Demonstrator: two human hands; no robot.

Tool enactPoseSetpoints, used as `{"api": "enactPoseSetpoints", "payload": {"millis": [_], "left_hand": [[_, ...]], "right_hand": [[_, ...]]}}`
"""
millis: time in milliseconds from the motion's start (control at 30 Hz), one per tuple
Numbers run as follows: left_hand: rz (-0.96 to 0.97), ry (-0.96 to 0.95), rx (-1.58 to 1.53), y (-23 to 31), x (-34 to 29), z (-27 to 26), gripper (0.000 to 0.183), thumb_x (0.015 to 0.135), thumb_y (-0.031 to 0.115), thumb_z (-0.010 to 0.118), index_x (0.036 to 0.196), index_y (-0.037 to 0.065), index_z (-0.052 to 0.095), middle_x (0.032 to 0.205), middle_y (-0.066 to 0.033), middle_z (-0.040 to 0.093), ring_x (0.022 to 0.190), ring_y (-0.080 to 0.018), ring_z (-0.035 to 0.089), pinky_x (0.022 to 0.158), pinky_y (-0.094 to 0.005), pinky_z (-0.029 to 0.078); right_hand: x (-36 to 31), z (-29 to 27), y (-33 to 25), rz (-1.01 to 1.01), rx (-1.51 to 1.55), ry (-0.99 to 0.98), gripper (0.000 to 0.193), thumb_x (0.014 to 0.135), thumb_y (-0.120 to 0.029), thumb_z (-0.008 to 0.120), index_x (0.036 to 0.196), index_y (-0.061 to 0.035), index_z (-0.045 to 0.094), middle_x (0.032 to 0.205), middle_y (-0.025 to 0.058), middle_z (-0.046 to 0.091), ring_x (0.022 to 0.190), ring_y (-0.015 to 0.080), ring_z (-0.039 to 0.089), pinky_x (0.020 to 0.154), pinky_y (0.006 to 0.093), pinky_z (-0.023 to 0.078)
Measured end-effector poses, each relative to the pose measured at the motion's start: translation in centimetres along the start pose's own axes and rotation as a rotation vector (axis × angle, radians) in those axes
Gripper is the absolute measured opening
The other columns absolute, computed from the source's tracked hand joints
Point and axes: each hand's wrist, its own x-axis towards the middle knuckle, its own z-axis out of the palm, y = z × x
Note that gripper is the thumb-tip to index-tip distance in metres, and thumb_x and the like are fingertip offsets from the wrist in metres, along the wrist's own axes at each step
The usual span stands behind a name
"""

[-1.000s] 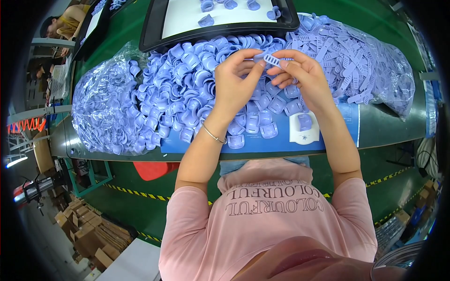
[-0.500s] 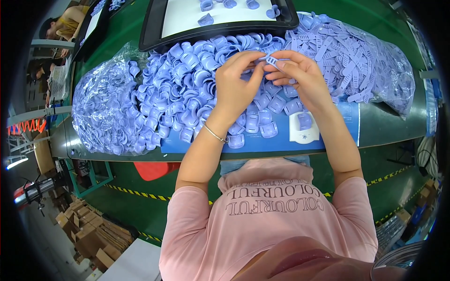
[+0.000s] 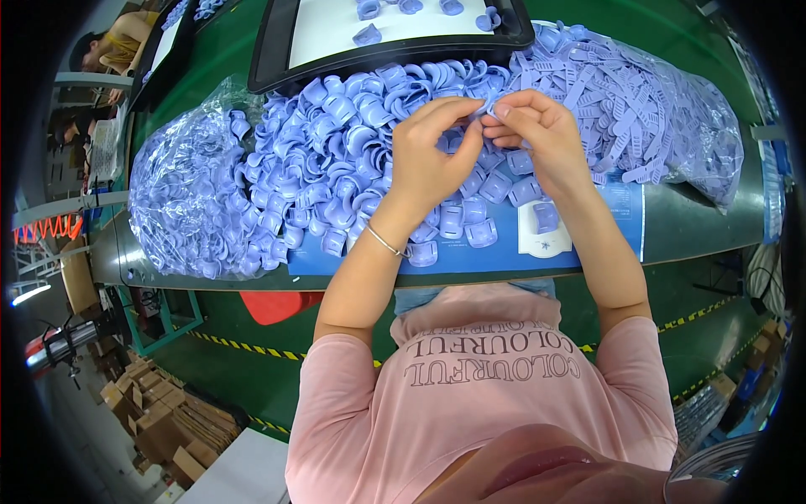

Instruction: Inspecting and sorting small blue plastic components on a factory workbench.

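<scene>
My left hand (image 3: pixel 432 151) and my right hand (image 3: pixel 546 139) meet over the heap, fingertips closed on a small lavender plastic strap (image 3: pixel 489 102). Most of the strap is hidden by the fingers, so I cannot tell whether a second part is joined to it. Below and left of the hands spreads a heap of curved lavender plastic buckle-like pieces (image 3: pixel 340 109). To the right of my right hand lies a pile of flat slotted lavender straps (image 3: pixel 625 105) in a clear plastic bag.
A black tray (image 3: pixel 395 71) with a white lining, holding a few curved pieces, stands at the far side. A clear bag (image 3: pixel 180 185) of curved pieces lies at the left. Blue printed card (image 3: pixel 353 262) covers part of the table's near edge. A person (image 3: pixel 126 38) sits at far left.
The fingertips have drawn closer around the strap, and its slotted end, visible before, is now mostly covered. My left hand has shifted slightly right.
</scene>
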Motion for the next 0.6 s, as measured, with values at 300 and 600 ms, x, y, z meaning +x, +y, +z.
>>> {"api": "enactPoseSetpoints", "payload": {"millis": [300,600], "left_hand": [[-0.286,-0.067,-0.453,-0.21,0.17,-0.45,0.011,0.084,0.000,0.064,0.093,-0.005,0.067,0.096,-0.0115,0.064,0.085,-0.0172,0.065,0.077,-0.0277,0.055],[-0.392,-0.100,-0.598,0.06,0.31,-0.71,0.013,0.082,-0.001,0.066,0.094,-0.006,0.066,0.095,-0.0104,0.065,0.088,-0.0167,0.064,0.080,-0.0272,0.053]], "right_hand": [[-0.17,-0.05,-0.22,-0.084,-0.060,-0.025,0.014,0.087,-0.010,0.063,0.095,0.0014,0.061,0.083,0.0123,0.069,0.073,0.0152,0.067,0.067,0.0248,0.053],[-0.26,0.10,-0.46,-0.134,-0.116,-0.012,0.012,0.086,-0.005,0.063,0.094,0.0028,0.060,0.082,0.0124,0.068,0.075,0.0154,0.067,0.068,0.0245,0.054]]}}
